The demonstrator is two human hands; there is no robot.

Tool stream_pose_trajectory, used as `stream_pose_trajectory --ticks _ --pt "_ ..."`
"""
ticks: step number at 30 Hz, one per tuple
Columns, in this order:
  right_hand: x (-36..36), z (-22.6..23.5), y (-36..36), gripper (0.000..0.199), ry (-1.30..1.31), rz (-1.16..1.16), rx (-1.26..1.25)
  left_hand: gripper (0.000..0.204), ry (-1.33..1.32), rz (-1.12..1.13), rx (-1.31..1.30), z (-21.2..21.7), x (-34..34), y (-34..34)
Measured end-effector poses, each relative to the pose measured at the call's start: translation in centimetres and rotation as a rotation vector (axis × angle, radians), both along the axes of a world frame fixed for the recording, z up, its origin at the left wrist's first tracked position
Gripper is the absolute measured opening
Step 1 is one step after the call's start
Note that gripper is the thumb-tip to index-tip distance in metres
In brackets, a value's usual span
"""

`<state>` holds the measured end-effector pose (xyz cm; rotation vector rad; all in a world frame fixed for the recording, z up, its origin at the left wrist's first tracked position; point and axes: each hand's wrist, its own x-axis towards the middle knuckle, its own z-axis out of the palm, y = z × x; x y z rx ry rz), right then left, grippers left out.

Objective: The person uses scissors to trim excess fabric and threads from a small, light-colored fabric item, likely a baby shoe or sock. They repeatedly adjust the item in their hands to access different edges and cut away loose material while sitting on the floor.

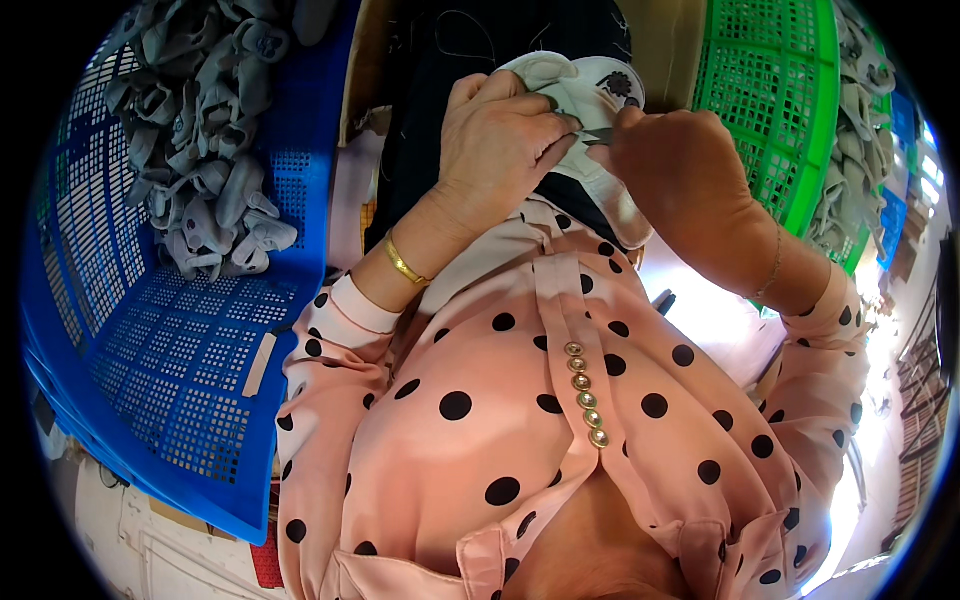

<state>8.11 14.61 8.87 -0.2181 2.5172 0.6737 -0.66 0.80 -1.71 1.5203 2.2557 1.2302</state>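
Note:
A pale fabric shoe (pixel 612 205) with a dark flower motif lies over my lap at the top middle. My left hand (pixel 505 145) is closed on its left side, fingers curled and pressing the cloth. My right hand (pixel 680 165) is closed too, at the shoe's right side. From its fingertips a small pointed metal blade (pixel 598 135) reaches toward my left fingers and the cloth. The fist hides the rest of that tool, so its full shape cannot be seen.
To my left stands a blue plastic basket (pixel 190 400), with a heap of small grey shoes (pixel 205 150) inside. A green plastic basket (pixel 770 90) is close to my right hand. Pale shoes (pixel 858 130) lie beyond its right rim. Dark trousers (pixel 410 165) with loose threads cover my legs.

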Motion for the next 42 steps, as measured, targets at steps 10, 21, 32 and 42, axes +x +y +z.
stream_pose_trajectory --ticks 10,21,32,42 --pt "-0.1 -0.3 0.0 0.023 -0.034 -0.031 -0.063 0.009 0.020 0.012 -0.013 0.0 0.2 0.2" --pt "0.0 -0.6 -0.7 0.017 -0.058 0.030 -0.022 0.006 0.004 0.008 0.055 -0.2 0.5 0.1" --pt "0.2 -0.6 -0.3 0.021 0.037 0.074 0.002 0.004 0.083 0.014 0.055 -0.5 0.3 -0.4" --pt "0.7 -1.2 -1.1 0.020 0.007 0.025 0.092 0.004 0.194 -0.012 -0.127 -0.3 0.4 0.6"
